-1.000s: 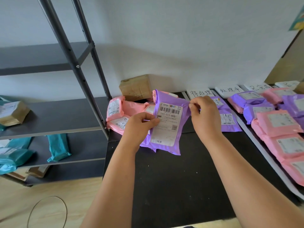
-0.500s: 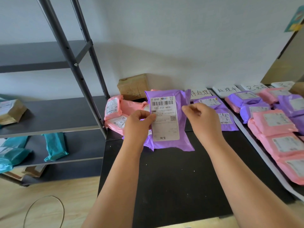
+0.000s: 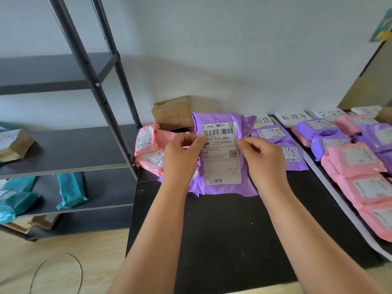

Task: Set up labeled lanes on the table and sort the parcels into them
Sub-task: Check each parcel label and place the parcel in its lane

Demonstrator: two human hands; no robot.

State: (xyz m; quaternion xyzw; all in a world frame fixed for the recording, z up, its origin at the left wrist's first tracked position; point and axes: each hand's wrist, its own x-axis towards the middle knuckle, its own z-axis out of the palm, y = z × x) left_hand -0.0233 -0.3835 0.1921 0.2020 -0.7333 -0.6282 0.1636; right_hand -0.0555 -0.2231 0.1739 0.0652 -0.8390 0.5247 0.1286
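Black tabletop (image 3: 222, 234) under a white wall: a purple parcel (image 3: 221, 153) stands upright between both hands. The left hand (image 3: 180, 153) pinches its left edge and the right hand (image 3: 263, 158) pinches its right edge. It is a soft, crinkled plastic mailer, rectangular, with a flat white barcode label (image 3: 222, 172) on its front.

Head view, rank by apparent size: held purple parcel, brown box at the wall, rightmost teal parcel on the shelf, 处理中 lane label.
1. purple parcel, nearest the camera
2-3. brown box and teal parcel: look alike, unranked
4. 处理中 lane label
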